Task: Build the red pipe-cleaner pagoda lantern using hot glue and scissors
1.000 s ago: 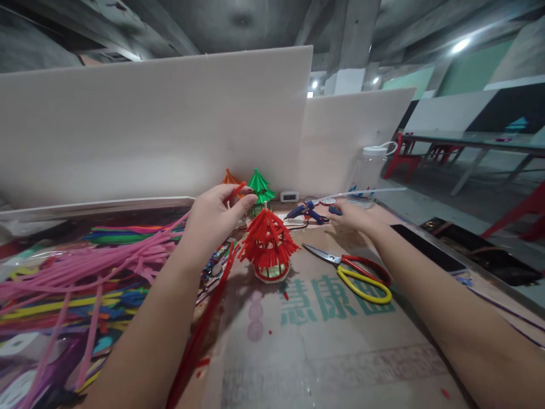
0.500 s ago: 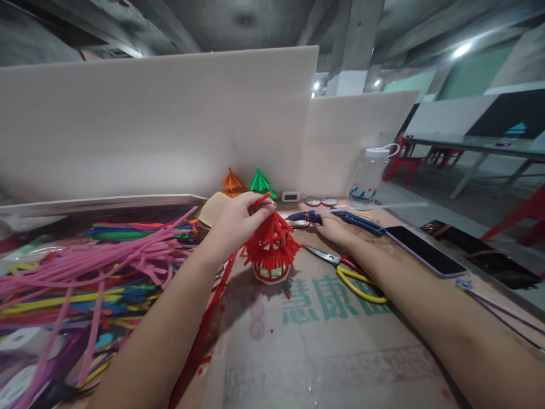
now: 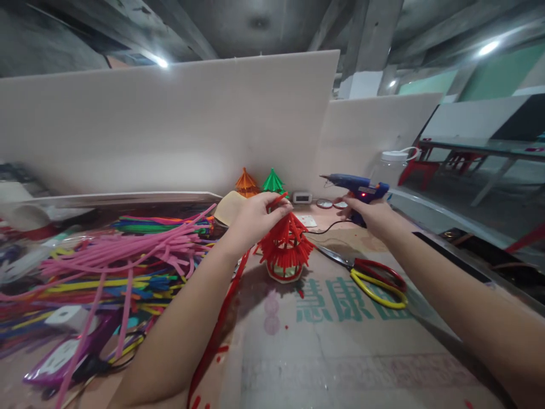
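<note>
At the head view's centre stands a small red tiered pavilion (image 3: 286, 250) made of fuzzy craft stems, upright on a pale base. My left hand (image 3: 260, 220) is closed at its peak, pinching a red pipe cleaner (image 3: 279, 200) whose tip sticks out between thumb and fingers. My right hand (image 3: 371, 215) grips a blue hot glue gun (image 3: 355, 184), raised off the table, its nozzle pointing left and a red light glowing on its body. Scissors (image 3: 381, 284) with red and yellow handles lie below the right hand, blades toward the pavilion.
Pink pipe cleaners (image 3: 128, 244) and other coloured stems cover the left side, near a purple power strip (image 3: 63, 358). Behind stand an orange roof (image 3: 246, 180), a green roof (image 3: 272, 180) and a small display (image 3: 302, 197). A bottle (image 3: 390, 165) and phone (image 3: 451, 255) are right.
My right hand has lifted the glue gun off the table, turning it nozzle left. My left hand keeps its pinch at the pavilion's peak. The whole view has shifted slightly.
</note>
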### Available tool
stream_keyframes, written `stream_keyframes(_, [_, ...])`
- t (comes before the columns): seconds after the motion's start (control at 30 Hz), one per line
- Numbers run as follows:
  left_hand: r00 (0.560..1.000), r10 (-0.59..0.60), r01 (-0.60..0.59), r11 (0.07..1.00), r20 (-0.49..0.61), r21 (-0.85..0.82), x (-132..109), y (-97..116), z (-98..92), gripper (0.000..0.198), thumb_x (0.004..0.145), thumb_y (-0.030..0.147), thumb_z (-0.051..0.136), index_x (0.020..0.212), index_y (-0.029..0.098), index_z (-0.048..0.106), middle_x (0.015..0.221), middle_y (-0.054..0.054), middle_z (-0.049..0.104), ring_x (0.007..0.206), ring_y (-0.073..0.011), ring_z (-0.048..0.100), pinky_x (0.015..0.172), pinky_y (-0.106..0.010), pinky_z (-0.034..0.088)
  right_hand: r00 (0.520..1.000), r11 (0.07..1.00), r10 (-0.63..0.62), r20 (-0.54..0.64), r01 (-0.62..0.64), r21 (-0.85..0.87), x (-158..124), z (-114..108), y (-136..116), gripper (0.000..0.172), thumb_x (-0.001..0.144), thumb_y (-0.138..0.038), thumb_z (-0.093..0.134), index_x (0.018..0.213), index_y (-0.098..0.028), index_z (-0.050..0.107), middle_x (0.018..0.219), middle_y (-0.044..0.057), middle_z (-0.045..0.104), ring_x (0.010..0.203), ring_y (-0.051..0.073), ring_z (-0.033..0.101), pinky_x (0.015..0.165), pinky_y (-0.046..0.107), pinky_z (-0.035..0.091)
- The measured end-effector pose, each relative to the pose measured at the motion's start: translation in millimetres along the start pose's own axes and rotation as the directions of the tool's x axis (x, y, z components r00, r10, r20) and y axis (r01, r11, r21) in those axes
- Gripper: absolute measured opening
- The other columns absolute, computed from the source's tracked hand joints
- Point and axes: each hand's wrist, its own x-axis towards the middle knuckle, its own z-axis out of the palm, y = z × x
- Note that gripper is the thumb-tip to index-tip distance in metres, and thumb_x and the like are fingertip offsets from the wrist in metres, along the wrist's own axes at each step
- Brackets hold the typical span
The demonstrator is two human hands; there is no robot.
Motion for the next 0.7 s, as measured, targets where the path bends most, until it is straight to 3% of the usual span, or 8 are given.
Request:
stream_keyframes(0.07, [1.000,-0.022,0.022,0.999,0.005,-0.037,1,-1,-0.2,0.025,0.092,0.038,0.062,0.094,0.016,0.074,0.076,-0.001,0.070,0.070,-0.0151,0.062,0.070,-0.027,0.048,0.997,0.997,-0.057,0.056,0.054,0.062,-17,1,-17,0.033,0.084,-0.046,0.068,0.104,-0.019,0.067,0.104,0.013,0.074,0.070,0.021,0.069,0.072,0.038,0.056])
stream_keyframes(0.2, [0.999,-0.032,0.033,0.999,0.008,-0.037,2,1,-0.9,0.024,0.092,0.036,0.062,0.091,0.016,0.074,0.074,-0.001,0.069,0.067,-0.0140,0.059,0.066,-0.025,0.046,0.970,0.990,-0.128,0.208,0.138,-0.036,-55,10,-33,0.026,0.089,-0.045,0.065,0.097,-0.020,0.070,0.075,0.007,0.071,0.071,0.023,0.068,0.071,0.039,0.054])
stream_keyframes(0.3, [1.000,0.009,-0.009,1.000,-0.002,0.021,2,3,-2.3,0.020,0.092,0.031,0.063,0.086,0.015,0.074,0.073,-0.001,0.068,0.068,-0.0135,0.059,0.067,-0.024,0.046,0.950,0.984,-0.169,0.261,0.180,-0.017,-74,18,-33,0.026,0.087,-0.048,0.067,0.085,-0.022,0.066,0.071,0.004,0.068,0.059,0.019,0.063,0.062,0.036,0.053])
stream_keyframes(0.4, [1.000,0.016,-0.016,0.999,0.003,0.036,1,5,-3.3,0.019,0.092,0.029,0.062,0.085,0.015,0.074,0.074,0.000,0.068,0.069,-0.0135,0.060,0.067,-0.024,0.046,0.937,0.966,-0.210,0.279,0.243,-0.091,-81,21,-32,0.032,0.084,-0.053,0.068,0.078,-0.022,0.062,0.069,0.002,0.065,0.056,0.017,0.059,0.054,0.031,0.048])
stream_keyframes(0.57, [1.000,-0.002,0.003,1.000,-0.027,0.031,0,4,-2.9,0.018,0.091,0.031,0.064,0.085,0.015,0.073,0.080,-0.001,0.070,0.071,-0.0139,0.060,0.066,-0.023,0.045,0.918,0.920,-0.193,0.347,0.292,-0.261,-80,9,-35,0.033,0.081,-0.054,0.072,0.076,-0.023,0.062,0.073,0.004,0.068,0.072,0.023,0.066,0.066,0.034,0.052])
stream_keyframes(0.7, [0.999,-0.001,0.001,1.000,-0.052,0.005,-1,5,-3.0,0.018,0.091,0.032,0.064,0.089,0.016,0.073,0.085,-0.002,0.072,0.074,-0.0142,0.062,0.068,-0.024,0.046,0.915,0.905,-0.161,0.370,0.286,-0.313,-79,5,-39,0.031,0.082,-0.051,0.072,0.074,-0.023,0.060,0.073,0.004,0.067,0.072,0.022,0.065,0.066,0.034,0.053])
